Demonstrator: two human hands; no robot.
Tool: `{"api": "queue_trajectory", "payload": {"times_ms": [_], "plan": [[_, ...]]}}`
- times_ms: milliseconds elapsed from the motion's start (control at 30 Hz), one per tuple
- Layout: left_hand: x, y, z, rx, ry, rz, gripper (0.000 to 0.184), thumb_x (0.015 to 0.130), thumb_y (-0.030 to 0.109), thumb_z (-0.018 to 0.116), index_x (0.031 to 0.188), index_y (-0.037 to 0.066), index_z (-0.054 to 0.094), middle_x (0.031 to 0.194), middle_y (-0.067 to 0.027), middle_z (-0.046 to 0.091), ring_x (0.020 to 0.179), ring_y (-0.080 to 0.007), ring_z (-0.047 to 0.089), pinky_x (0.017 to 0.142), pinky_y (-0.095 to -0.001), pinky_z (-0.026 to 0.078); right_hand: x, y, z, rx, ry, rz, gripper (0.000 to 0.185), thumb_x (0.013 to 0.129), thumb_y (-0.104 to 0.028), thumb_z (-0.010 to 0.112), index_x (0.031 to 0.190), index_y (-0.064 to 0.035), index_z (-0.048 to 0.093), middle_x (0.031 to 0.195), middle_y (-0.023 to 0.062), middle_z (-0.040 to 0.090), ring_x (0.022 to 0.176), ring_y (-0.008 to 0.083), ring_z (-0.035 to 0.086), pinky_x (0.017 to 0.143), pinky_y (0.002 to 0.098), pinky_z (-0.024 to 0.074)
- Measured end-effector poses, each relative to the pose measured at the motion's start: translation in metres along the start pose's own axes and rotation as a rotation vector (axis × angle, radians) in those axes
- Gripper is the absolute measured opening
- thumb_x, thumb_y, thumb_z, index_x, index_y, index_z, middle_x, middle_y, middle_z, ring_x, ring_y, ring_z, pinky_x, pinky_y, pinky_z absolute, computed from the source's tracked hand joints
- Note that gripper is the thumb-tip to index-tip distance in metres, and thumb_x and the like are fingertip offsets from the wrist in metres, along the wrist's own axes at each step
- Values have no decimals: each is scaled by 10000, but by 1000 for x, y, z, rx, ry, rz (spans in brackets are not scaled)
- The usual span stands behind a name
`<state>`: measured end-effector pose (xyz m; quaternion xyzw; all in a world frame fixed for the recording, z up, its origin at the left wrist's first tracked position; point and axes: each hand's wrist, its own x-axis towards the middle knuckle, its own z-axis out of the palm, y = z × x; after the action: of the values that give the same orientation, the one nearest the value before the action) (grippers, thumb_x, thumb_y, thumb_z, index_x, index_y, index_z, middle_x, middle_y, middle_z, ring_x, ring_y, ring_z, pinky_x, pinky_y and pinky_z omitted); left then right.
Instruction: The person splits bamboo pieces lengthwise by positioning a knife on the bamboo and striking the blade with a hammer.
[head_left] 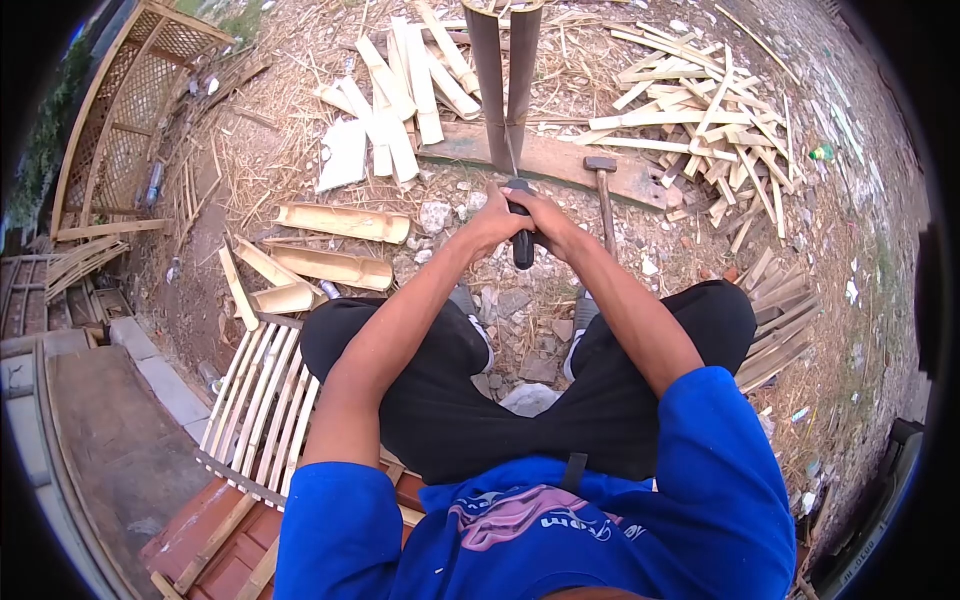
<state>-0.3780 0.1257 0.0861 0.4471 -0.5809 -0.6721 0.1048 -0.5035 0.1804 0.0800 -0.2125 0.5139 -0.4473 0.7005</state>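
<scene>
My left hand [486, 226] and my right hand [551, 222] are closed together around the black handle of a long-bladed knife [523, 252], in front of my knees. Its thin blade [512, 150] points away from me, into the lower part of an upright bamboo pole [488, 85]. The pole is split lengthwise, with a gap between its two halves that widens toward the top. Its foot stands by a thick wooden plank [590, 170] on the ground. A hammer [603, 190] leans on this plank, right of my hands.
Split bamboo strips [690, 125] are heaped at the right, with more bamboo pieces [400, 85] at the upper left. Halved bamboo lengths [335, 265] lie left of my knees. Beside my left leg is a slatted rack [255, 400]. Stones [435, 217] dot the ground.
</scene>
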Motion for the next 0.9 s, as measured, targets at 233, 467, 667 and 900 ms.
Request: {"api": "queue_trajectory", "payload": {"times_ms": [233,467,667,900], "plan": [[-43,112,-71,895,74,149,460,762,439,762,855,-4,682,812,-131,676,734,-172,619,630,-302,470,8,15,-3,-96,149,-27,509,868,-429,709,1076,12,564,863,83,605,680,135,597,558,288,491],[-88,184,-61,925,749,1440,408,661,413,847,828,91,660,814,-19,622,774,-209,597,691,-340,438,-8,15,-16,-176,85,66,336,810,-328,776,819,-68,563,647,1,519,478,107,518,417,259,415],[-85,170,-55,1074,913,1095,485,733,367,814,1076,94,608,1091,-70,559,879,-232,595,682,-355,490,3,28,-27,-232,25,102,243,810,-237,742,818,-34,608,665,28,550,513,116,533,448,276,445],[-90,168,-68,1095,914,772,444,791,434,761,947,39,633,741,-100,703,658,-295,702,588,-396,534,9,25,-14,-448,180,7,240,814,-227,698,752,-7,625,617,34,566,480,125,521,441,287,423]]}}
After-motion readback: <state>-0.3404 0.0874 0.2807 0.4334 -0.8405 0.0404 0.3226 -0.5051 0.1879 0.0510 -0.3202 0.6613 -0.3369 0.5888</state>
